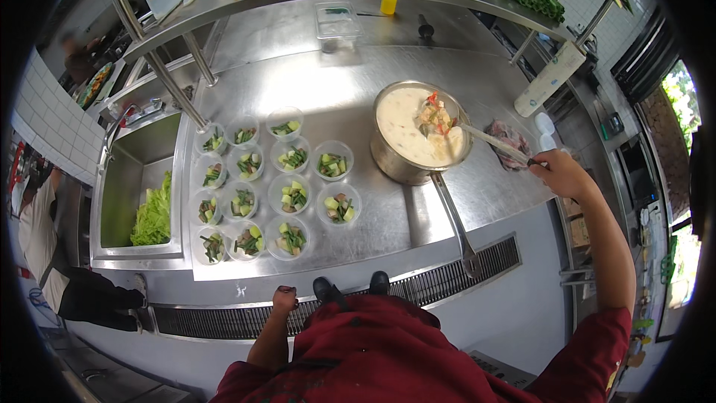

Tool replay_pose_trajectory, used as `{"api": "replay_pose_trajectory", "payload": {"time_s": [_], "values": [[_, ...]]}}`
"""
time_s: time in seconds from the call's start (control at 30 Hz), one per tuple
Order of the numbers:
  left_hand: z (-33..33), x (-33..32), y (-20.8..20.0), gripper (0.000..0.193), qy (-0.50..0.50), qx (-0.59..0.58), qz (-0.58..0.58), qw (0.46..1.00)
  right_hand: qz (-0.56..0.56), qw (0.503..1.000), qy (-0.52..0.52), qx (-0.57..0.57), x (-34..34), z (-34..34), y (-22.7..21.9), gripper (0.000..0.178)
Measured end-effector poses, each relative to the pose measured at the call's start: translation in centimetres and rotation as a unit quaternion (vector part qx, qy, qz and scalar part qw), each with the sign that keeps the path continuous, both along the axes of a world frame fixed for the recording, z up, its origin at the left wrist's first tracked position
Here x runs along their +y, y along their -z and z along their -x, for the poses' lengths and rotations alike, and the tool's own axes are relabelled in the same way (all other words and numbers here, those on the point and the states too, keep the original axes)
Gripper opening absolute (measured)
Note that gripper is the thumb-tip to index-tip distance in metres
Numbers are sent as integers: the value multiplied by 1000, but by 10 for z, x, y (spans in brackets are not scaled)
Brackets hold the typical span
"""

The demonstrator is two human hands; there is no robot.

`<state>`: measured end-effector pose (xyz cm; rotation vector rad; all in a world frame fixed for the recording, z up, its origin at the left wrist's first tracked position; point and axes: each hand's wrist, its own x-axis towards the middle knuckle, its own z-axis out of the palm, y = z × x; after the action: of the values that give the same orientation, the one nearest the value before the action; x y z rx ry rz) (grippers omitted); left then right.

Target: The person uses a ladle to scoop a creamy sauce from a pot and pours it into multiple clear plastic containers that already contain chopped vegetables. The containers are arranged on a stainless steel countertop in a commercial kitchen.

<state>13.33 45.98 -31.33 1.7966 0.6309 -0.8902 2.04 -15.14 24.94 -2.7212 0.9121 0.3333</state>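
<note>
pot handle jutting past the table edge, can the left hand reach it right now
Probably yes: the left hand hangs curled in front of the table, with nothing visible in it, and the pot handle juts out past the edge with nothing lying across it.

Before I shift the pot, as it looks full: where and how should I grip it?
Probably the long handle of the pot, from the front of the counter: the handle slants that way and its end appears to clear the edge, leaving room to wrap around. The right hand holds the ladle; the left hand looks freer.
</note>
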Motion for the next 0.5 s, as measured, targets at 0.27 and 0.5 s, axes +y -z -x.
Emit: {"api": "replay_pose_trajectory", "payload": {"time_s": [0.27, 0.5], "values": [[0, 6, 19, 35, 41, 14, 4, 999, -18, 999, 26, -26, -4, 13, 8, 36], [-1, 7, 17, 35, 30, 17, 6, 999, -198, 967, 160, -23, 13, 16, 5, 28]]}}
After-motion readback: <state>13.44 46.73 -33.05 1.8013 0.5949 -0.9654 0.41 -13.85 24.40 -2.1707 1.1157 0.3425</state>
